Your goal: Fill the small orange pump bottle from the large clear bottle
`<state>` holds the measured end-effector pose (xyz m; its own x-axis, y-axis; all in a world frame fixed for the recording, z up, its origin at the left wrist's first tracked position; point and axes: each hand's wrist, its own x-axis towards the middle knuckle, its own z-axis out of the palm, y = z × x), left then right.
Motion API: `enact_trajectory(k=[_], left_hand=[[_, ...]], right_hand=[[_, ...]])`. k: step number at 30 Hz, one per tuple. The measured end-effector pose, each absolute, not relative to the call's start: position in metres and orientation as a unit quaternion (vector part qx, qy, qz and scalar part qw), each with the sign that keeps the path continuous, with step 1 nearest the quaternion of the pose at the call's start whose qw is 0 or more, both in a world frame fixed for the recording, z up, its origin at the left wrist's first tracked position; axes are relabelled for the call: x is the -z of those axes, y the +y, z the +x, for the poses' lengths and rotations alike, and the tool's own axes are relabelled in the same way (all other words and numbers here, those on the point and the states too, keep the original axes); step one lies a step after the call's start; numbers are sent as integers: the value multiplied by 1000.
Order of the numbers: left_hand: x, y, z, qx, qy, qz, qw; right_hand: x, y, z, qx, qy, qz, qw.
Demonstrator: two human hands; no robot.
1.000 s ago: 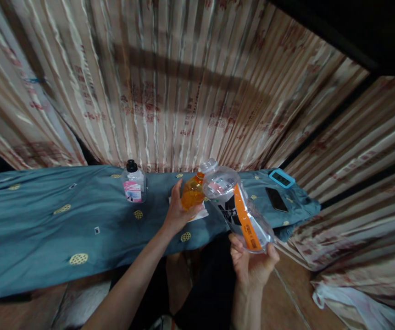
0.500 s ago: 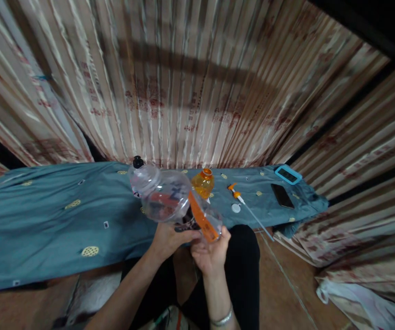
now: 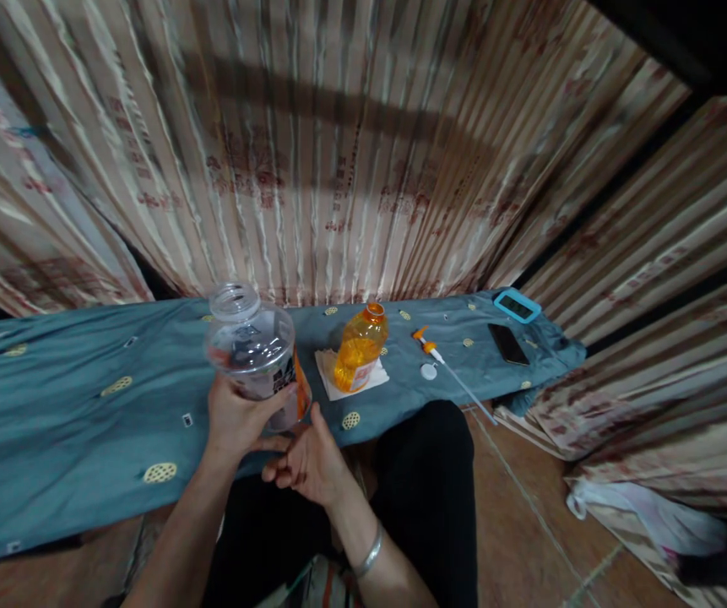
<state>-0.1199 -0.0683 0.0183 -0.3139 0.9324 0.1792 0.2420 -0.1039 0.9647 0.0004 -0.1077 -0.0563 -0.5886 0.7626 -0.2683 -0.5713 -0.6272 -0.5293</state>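
A large clear plastic jar (image 3: 260, 344) with a wide open mouth stands nearly upright in my left hand (image 3: 237, 418), whose fingers and thumb wrap round its lower part. Black lettering and an orange label show on its right side. Just below and to the right, my right hand (image 3: 305, 463) has its fingers apart and its thumb close to the jar's base; I cannot tell if it touches. Right of the jar, an uncapped bottle of orange liquid (image 3: 358, 350) rests on a white tissue (image 3: 333, 387).
A pump head (image 3: 430, 346) with a long tube lies on the teal cloth (image 3: 84, 439), beside a small round white disc (image 3: 428, 371). Farther right are a black phone (image 3: 508, 344) and a blue-framed device (image 3: 517, 306). A pleated curtain (image 3: 312, 169) hangs behind.
The clear jar has gone from tilted to nearly upright and moved left. My right hand has come off its base. The black-topped clear bottle behind it no longer shows.
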Motion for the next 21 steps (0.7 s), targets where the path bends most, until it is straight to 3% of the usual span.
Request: enact_trajectory(k=[10,21], left_hand=[[29,-23,-120,-502,634,546,219],[48,-24,-121,-490,639,538,249]], right_hand=[[69,-142,17,-753,-275,-373,466],[72,-185,94,-495,-372,-569,540]])
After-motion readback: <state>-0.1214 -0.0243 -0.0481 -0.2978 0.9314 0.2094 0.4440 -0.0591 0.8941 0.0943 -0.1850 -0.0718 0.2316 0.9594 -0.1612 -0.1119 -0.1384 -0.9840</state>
